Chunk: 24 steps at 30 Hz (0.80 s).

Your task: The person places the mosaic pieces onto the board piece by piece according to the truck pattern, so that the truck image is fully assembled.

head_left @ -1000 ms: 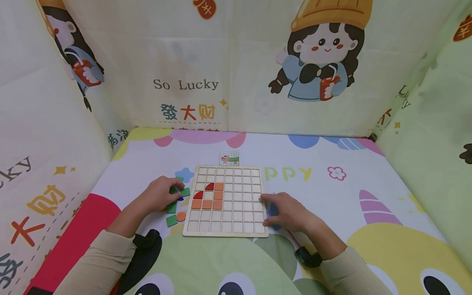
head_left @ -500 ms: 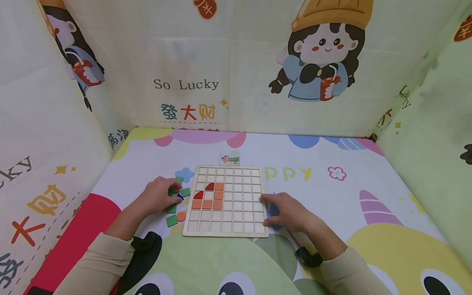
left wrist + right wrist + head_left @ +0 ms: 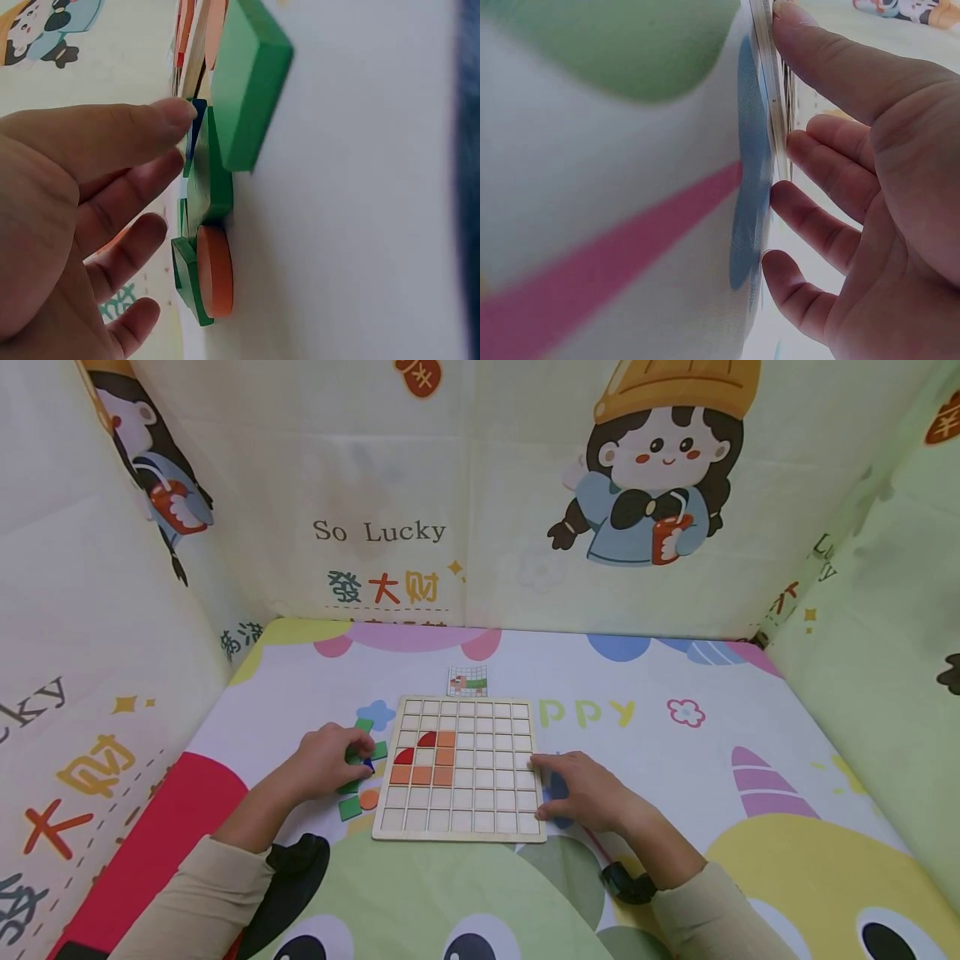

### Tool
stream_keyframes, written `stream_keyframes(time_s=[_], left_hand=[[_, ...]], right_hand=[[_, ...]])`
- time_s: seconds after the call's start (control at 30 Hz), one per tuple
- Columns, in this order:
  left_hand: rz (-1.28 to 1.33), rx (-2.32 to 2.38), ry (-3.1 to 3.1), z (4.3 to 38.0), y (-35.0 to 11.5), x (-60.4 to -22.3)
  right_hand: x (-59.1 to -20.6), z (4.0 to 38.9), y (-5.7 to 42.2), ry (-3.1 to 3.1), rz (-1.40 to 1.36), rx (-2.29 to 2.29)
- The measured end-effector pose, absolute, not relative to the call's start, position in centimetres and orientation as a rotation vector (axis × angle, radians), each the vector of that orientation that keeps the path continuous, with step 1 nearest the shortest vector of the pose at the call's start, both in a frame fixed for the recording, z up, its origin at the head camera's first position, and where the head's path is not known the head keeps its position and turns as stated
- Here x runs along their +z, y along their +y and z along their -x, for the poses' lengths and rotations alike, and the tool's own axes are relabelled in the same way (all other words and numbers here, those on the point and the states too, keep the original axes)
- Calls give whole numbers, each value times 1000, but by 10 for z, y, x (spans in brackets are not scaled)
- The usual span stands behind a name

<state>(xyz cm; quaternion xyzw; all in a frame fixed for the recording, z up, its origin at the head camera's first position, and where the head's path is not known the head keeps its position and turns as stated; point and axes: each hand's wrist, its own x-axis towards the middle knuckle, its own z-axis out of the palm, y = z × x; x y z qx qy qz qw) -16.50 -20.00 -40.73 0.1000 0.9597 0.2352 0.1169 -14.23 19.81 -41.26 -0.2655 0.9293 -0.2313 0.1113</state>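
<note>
My left hand (image 3: 328, 757) is over loose wooden pieces left of the grid board (image 3: 487, 827). Its thumb tip is right at a small dark blue piece (image 3: 368, 765), which stands edge-on in the left wrist view; I cannot tell whether the fingers pinch it. Several green pieces (image 3: 251, 82) and an orange round piece (image 3: 216, 271) lie around that hand. My right hand (image 3: 588, 791) touches the board's right edge with thumb and fingertips, its fingers relaxed. Orange squares (image 3: 442, 775) and two red curved pieces (image 3: 427, 740) sit in the board's left cells.
A small picture card (image 3: 467, 681) with a coloured grid pattern lies behind the board. The patterned tablecloth (image 3: 637, 760) reaches back to printed cloth walls (image 3: 510, 510) on the far side and both sides. Black straps (image 3: 628, 885) show at the wrists.
The left hand has shifted slightly among the loose pieces, and the dark blue piece has turned and moved a little beside its thumb. The right hand and the board stay in place.
</note>
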Motion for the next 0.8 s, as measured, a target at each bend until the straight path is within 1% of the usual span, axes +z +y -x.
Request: stream_keyframes(time_s=[0.5, 0.8], left_hand=[[-362, 614, 2886, 167, -197, -414], [-301, 669, 2830, 163, -200, -411]], right_hand=[[-412, 141, 198, 2729, 758, -678], [-412, 141, 197, 2727, 754, -678]])
